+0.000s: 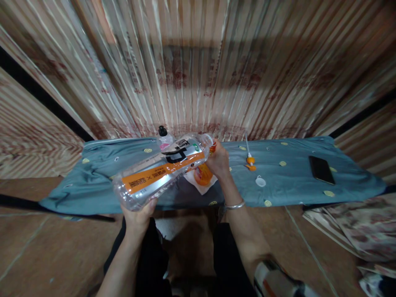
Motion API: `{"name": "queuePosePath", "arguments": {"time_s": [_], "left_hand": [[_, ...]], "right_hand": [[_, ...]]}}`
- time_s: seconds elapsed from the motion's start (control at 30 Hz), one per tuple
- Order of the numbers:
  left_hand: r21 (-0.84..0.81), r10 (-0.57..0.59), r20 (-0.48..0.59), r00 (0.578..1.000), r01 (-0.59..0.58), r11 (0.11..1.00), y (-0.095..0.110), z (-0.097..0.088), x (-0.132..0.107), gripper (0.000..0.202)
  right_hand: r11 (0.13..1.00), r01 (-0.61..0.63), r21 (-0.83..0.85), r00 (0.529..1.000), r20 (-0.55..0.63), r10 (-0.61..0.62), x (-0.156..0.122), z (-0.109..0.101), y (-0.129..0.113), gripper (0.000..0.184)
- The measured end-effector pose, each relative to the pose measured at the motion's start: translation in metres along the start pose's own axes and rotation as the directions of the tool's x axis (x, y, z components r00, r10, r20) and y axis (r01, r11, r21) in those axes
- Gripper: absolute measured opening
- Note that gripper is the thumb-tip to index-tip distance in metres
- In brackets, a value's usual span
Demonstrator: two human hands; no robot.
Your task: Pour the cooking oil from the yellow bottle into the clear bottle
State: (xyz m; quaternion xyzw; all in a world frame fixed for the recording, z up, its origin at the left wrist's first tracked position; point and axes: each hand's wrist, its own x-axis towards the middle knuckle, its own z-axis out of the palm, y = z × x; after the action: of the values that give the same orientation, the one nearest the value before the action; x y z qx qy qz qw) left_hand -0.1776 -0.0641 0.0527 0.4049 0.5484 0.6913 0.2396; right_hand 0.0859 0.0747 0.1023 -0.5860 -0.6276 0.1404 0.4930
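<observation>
A large clear plastic bottle (161, 167) with a silver and orange label is tilted across the middle, its mouth at the upper right. My left hand (137, 214) is closed around its base from below. At its mouth, my right hand (219, 159) has its fingers wrapped around the upper part of a smaller orange bottle (203, 175). The fingers partly hide where the two bottles meet. Under the orange bottle lies a white cloth or tissue (201, 189). Right of my hand, an orange pump top (251, 161) with a long tube lies beside a white round lid (260, 180).
Behind the large bottle stands a clear bottle with a black cap (162, 134). A dark phone (321, 169) lies at the right on the blue-green cloth-covered table (287, 185). A striped curtain (198, 74) hangs along the back edge. Dark bars (43, 90) rise at both sides.
</observation>
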Motion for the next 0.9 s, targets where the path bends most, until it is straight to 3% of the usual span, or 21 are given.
{"name": "queuePosePath", "arguments": {"time_s": [0.33,0.6,0.9], "left_hand": [[0.02,0.021,0.012,1.0,-0.021,1.0,0.007,0.004,0.0,0.089],[-0.033,-0.056,-0.004,0.998,0.056,0.998,0.01,0.005,-0.001,0.09],[0.003,-0.006,0.018,1.0,0.006,1.0,0.003,0.003,0.001,0.093]], "right_hand": [[1.0,0.007,-0.004,1.0,-0.003,-0.007,-0.001,0.0,0.0,0.025],[0.999,0.021,-0.024,1.0,-0.005,-0.021,-0.001,0.001,0.001,0.027],[1.0,0.024,0.013,1.0,-0.014,-0.024,-0.001,0.001,0.002,0.028]]}}
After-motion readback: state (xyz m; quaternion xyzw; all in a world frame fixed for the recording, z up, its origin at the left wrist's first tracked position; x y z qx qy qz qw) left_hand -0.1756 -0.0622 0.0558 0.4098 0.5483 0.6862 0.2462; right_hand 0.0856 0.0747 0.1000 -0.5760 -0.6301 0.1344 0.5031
